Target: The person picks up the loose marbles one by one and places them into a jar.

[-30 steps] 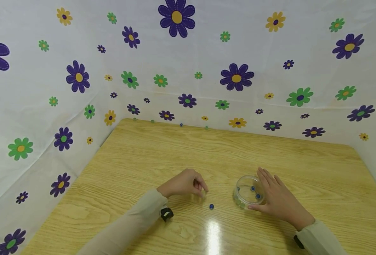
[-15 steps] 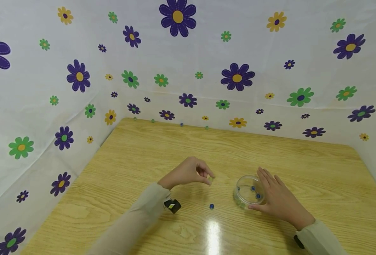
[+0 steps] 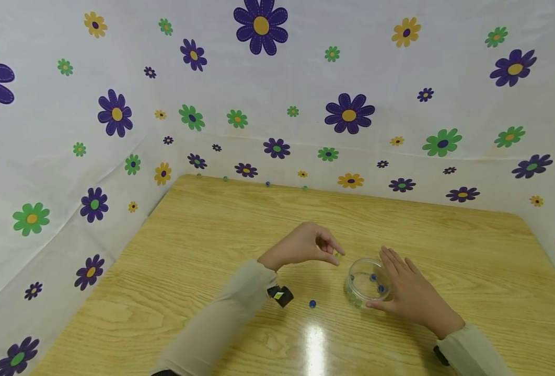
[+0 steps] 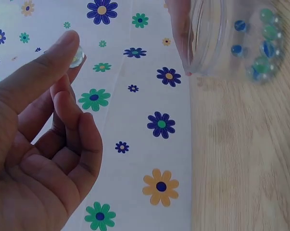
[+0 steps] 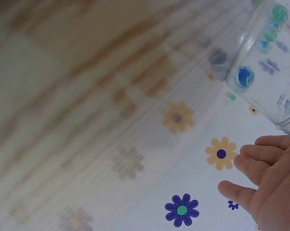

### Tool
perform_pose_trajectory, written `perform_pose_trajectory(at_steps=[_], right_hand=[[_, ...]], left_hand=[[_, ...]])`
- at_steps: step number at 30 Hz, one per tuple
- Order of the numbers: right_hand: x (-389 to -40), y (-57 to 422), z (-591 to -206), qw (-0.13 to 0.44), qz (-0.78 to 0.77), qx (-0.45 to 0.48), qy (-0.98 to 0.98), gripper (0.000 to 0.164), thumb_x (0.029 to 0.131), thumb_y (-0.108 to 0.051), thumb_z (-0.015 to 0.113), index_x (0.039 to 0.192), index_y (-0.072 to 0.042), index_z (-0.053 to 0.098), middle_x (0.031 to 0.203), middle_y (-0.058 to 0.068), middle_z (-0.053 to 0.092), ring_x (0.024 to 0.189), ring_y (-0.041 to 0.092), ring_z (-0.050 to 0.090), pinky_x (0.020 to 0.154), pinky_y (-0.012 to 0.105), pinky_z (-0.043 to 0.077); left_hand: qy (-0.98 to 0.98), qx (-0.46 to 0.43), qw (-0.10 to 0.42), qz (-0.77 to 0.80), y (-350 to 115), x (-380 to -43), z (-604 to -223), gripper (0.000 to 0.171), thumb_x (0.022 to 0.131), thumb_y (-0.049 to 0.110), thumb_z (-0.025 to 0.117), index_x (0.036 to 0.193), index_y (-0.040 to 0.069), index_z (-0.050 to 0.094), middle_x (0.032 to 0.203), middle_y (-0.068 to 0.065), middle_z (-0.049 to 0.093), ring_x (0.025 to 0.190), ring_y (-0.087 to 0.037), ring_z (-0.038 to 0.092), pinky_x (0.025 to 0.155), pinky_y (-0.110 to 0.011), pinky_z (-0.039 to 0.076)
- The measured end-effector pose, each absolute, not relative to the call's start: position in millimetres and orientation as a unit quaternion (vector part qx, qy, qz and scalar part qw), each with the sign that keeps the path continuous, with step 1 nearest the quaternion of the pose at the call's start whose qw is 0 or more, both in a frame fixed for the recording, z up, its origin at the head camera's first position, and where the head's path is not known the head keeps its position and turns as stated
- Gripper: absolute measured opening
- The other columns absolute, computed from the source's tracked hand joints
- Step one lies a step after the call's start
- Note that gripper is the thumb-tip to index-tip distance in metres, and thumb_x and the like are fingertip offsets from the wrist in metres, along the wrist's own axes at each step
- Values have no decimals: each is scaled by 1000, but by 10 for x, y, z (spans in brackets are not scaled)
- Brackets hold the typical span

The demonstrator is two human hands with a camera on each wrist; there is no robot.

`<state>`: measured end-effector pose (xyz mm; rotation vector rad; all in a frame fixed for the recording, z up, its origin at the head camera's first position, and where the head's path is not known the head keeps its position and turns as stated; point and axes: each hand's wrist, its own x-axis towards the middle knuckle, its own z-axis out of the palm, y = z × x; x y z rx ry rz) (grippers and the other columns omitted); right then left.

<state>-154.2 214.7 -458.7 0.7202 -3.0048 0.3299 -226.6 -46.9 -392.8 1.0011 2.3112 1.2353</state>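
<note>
In the head view my left hand (image 3: 308, 244) pinches a pale green clear marble (image 4: 77, 57) between thumb and fingertips, its other fingers loosely bent. It is above the table, just left of a clear round jar (image 3: 349, 290). Blue and green marbles lie in the jar, seen through its wall in both wrist views. My right hand (image 3: 411, 295) rests against the jar's right side, fingers straight along it and thumb at its near side. A single blue marble (image 3: 312, 303) lies on the table, left of the jar and nearer to me.
The light wood table (image 3: 202, 219) is backed by a white cloth (image 3: 296, 68) with printed flowers, which also hangs at the left and right. Along the table's back edge lie several marbles, among them a blue marble (image 3: 267, 184) and a green marble (image 3: 225, 178).
My left hand has lifted the pale green marble from near the table and carried it right, towards the jar. My right hand, the jar and the loose blue marble have stayed in place.
</note>
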Motion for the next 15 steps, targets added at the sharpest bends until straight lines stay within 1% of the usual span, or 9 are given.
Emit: perform_pose_trajectory(at_steps=[5, 13, 15], right_hand=[[-1548, 2150, -4595, 19, 105, 233, -967, 112, 72, -67, 65, 143, 10, 25, 150, 27, 26, 138, 42, 28, 107, 62, 25], [-1556, 2165, -4600, 23, 98, 238, -966, 112, 72, -68, 64, 142, 11, 26, 150, 27, 27, 137, 43, 29, 106, 63, 27], [-1558, 2166, -4604, 23, 98, 238, -966, 112, 73, -68, 64, 142, 11, 26, 150, 27, 27, 137, 43, 28, 106, 63, 27]], left_hand=[[804, 362, 178, 436, -308, -2321, -3954, 19, 79, 13, 75, 96, 4, 74, 76, -3, 65, 64, -6, 54, 62, -18, 48], [797, 374, 195, 433, -101, -2419, -4081, 19, 80, 13, 74, 96, 5, 74, 75, -5, 66, 62, -4, 54, 62, -16, 48], [796, 374, 199, 432, -58, -2435, -4111, 19, 80, 12, 74, 96, 3, 74, 74, -5, 66, 61, -3, 53, 61, -16, 48]])
